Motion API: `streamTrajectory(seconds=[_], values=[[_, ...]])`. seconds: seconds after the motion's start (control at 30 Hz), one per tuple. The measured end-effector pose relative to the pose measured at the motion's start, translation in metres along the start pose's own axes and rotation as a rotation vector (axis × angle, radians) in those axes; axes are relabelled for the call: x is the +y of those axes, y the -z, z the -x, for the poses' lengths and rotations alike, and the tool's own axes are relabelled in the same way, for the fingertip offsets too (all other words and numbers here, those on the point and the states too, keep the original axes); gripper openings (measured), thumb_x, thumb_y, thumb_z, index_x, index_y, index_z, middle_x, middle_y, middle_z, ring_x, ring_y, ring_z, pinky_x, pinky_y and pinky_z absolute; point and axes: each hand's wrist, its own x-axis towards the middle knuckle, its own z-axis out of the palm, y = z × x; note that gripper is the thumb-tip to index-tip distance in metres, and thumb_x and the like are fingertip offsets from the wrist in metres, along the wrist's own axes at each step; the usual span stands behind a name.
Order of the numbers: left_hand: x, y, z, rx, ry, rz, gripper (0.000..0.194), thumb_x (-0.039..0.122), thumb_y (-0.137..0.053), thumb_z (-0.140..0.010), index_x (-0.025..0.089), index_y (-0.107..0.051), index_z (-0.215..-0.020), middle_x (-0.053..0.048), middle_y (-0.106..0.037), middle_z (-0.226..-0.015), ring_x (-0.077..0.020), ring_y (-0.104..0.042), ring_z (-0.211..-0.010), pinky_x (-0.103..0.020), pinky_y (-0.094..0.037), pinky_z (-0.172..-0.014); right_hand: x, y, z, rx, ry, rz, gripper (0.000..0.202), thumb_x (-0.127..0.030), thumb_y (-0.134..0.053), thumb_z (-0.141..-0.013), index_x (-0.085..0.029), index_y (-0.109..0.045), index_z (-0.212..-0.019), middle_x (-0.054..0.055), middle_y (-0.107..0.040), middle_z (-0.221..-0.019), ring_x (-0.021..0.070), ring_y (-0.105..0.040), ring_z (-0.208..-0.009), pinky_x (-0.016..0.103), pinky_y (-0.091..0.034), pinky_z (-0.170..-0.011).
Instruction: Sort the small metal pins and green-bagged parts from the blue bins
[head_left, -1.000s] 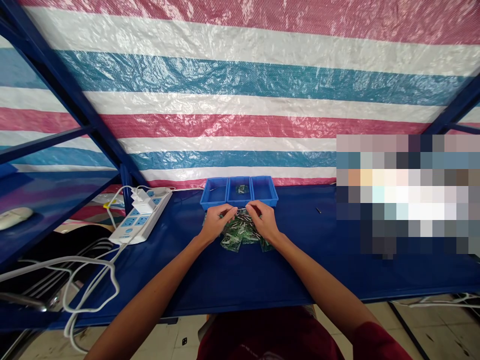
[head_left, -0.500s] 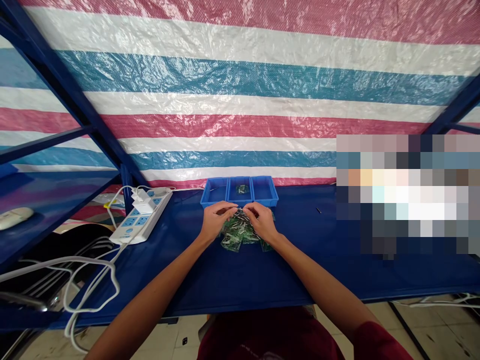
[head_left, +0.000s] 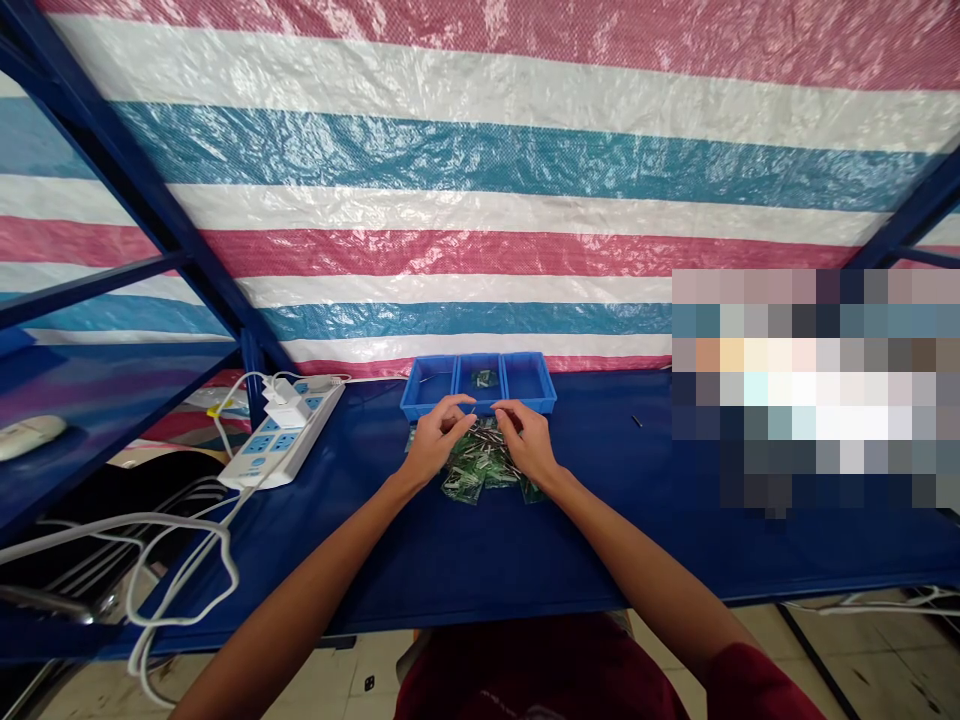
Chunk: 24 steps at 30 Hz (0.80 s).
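Observation:
A heap of small green circuit boards [head_left: 484, 475] with thin silvery pieces lies on the blue table. Over its left back side is my left hand [head_left: 442, 432], thumb and forefinger curled toward each other around a tiny bit that I cannot make out. My right hand [head_left: 527, 438] is above the heap's right side, fingertips pinched together; what they hold, if anything, is too small to see. A narrow gap separates the two hands. Just behind them stands a blue three-part tray [head_left: 480, 408], its middle compartment containing a few small green pieces.
A white power strip [head_left: 281, 455] with a plugged-in white adapter [head_left: 286, 402] lies at the left, its white cables [head_left: 225, 560] looping over the table edge. On the right lies a small dark stick [head_left: 637, 421]. Striped sheeting [head_left: 480, 210] hangs behind; the far right is pixelated.
My hands have drawn slightly apart, the left one leftward and the right one a little to the right, so the fingertips no longer meet. The tray and heap stay in place.

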Motion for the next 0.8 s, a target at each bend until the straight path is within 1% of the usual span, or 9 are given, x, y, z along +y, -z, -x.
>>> streamTrajectory(seconds=[0.1, 0.23, 0.3, 0.47, 0.53, 0.63, 0.73, 0.8], values=[[0.0004, 0.0022, -0.0016, -0.061, 0.034, 0.039, 0.031, 0.041, -0.059, -0.084, 0.017, -0.056, -0.104, 0.007, -0.038, -0.057, -0.0081, -0.034, -0.049, -0.02, -0.027, -0.048, -0.0001, 0.0005, 0.0005, -0.03, 0.049, -0.007, 0.025, -0.034, -0.047, -0.092, -0.019, -0.066, -0.099, 0.003, -0.066, -0.077, 0.0138, -0.055, -0.06, 0.026, -0.044, -0.059], [0.0015, 0.0056, -0.003, -0.156, 0.06, 0.047, 0.038, 0.042, -0.059, -0.084, 0.017, -0.054, -0.111, 0.007, -0.04, -0.056, -0.0083, -0.034, -0.049, -0.02, -0.026, -0.049, 0.0028, -0.001, 0.0013, -0.103, 0.177, 0.002, 0.025, -0.036, -0.048, -0.093, -0.02, -0.068, -0.096, 0.004, -0.064, -0.078, 0.0144, -0.055, -0.063, 0.026, -0.044, -0.059], [0.0017, 0.0067, -0.0033, -0.182, 0.063, 0.054, 0.04, 0.043, -0.059, -0.084, 0.017, -0.054, -0.114, 0.007, -0.041, -0.056, -0.0087, -0.035, -0.05, -0.02, -0.026, -0.049, 0.0043, -0.0021, 0.0015, -0.12, 0.21, 0.01, 0.026, -0.037, -0.049, -0.093, -0.02, -0.068, -0.095, 0.004, -0.063, -0.077, 0.0145, -0.055, -0.063, 0.026, -0.044, -0.059], [0.0025, 0.0076, -0.0034, -0.221, 0.08, 0.059, 0.046, 0.044, -0.06, -0.083, 0.016, -0.053, -0.118, 0.008, -0.04, -0.054, -0.009, -0.036, -0.05, -0.021, -0.028, -0.05, 0.0057, -0.0029, 0.0012, -0.101, 0.205, 0.009, 0.028, -0.037, -0.049, -0.094, -0.02, -0.066, -0.107, 0.004, -0.062, -0.077, 0.0136, -0.054, -0.061, 0.025, -0.045, -0.058], [0.0032, 0.0075, -0.0031, -0.23, 0.092, 0.06, 0.049, 0.044, -0.06, -0.082, 0.016, -0.052, -0.121, 0.008, -0.04, -0.054, -0.0091, -0.036, -0.05, -0.02, -0.027, -0.05, 0.0054, -0.0023, 0.0011, -0.103, 0.21, 0.012, 0.028, -0.038, -0.048, -0.094, -0.02, -0.067, -0.105, 0.004, -0.063, -0.078, 0.0138, -0.054, -0.062, 0.026, -0.045, -0.059], [0.0029, 0.0072, -0.0029, -0.227, 0.098, 0.063, 0.051, 0.044, -0.062, -0.081, 0.016, -0.051, -0.122, 0.008, -0.041, -0.053, -0.009, -0.037, -0.05, -0.02, -0.028, -0.049, 0.0038, -0.0012, 0.0009, -0.128, 0.189, 0.026, 0.028, -0.04, -0.048, -0.093, -0.021, -0.069, -0.096, 0.005, -0.063, -0.079, 0.0145, -0.055, -0.065, 0.026, -0.045, -0.061], [-0.0009, 0.0075, -0.0035, -0.193, 0.087, 0.095, 0.049, 0.044, -0.06, -0.083, 0.016, -0.051, -0.123, 0.005, -0.05, -0.056, -0.0085, -0.039, -0.048, -0.02, -0.031, -0.048, 0.0011, -0.0002, 0.0005, -0.136, 0.137, 0.029, 0.027, -0.039, -0.048, -0.093, -0.02, -0.067, -0.089, 0.004, -0.063, -0.078, 0.0148, -0.055, -0.066, 0.026, -0.045, -0.063], [-0.0039, 0.0081, -0.0044, -0.147, 0.079, 0.111, 0.047, 0.045, -0.059, -0.083, 0.016, -0.054, -0.119, 0.001, -0.059, -0.063, -0.0084, -0.041, -0.048, -0.02, -0.033, -0.047, -0.0007, 0.0002, 0.0, -0.103, 0.085, 0.017, 0.027, -0.038, -0.047, -0.092, -0.019, -0.066, -0.086, 0.003, -0.063, -0.076, 0.0145, -0.055, -0.064, 0.026, -0.044, -0.063]])
